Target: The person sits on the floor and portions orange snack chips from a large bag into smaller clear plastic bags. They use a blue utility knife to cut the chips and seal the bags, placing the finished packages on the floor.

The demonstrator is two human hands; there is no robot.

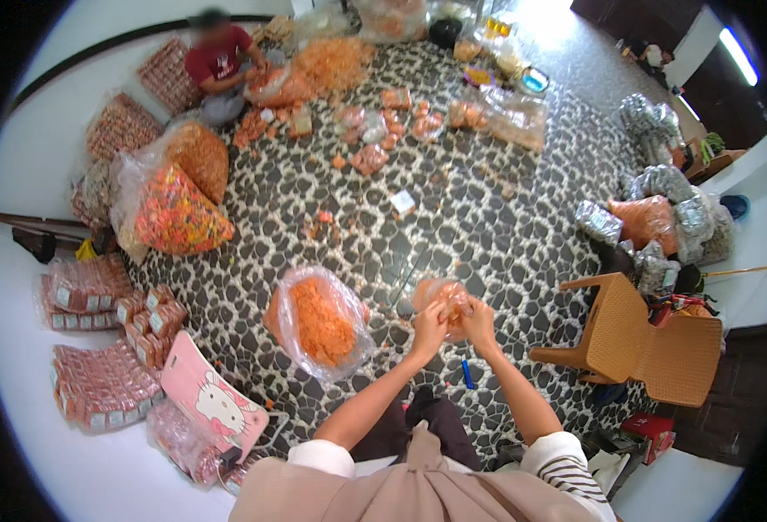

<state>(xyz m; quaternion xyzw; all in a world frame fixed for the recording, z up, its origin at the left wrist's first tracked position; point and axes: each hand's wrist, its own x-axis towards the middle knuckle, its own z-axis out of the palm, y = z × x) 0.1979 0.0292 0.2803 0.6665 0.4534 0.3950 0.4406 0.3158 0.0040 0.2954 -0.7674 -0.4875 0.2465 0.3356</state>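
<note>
Clock positions are read from the bag in hand, with 12 o'clock pointing away from the person. A small clear plastic bag with orange contents (436, 289) rests on the black-and-white pebble-patterned floor (453, 209), directly ahead of the person. The left hand (432, 320) and right hand (478, 322) sit close together at its near side. Each grip is clamped on the bag's plastic; exact fingertip placement is too small to tell. A slim blue tool (468, 374) lies at 6 o'clock, near the bag and apart from both hands. A large open clear plastic bag of orange shreds (321, 326) stands at 9 o'clock, mouth upward. A light-brown woven-texture plastic chair (614, 326) is at 3 o'clock. A white square sheet (402, 203) lies at 11 o'clock. A bulging clear bag of multicoloured pieces (179, 213) rests at 10 o'clock. Farther off, between 10 and 11 o'clock, a seated co-worker in a dark red shirt (218, 65) works beside a loose orange heap (338, 65).
</note>
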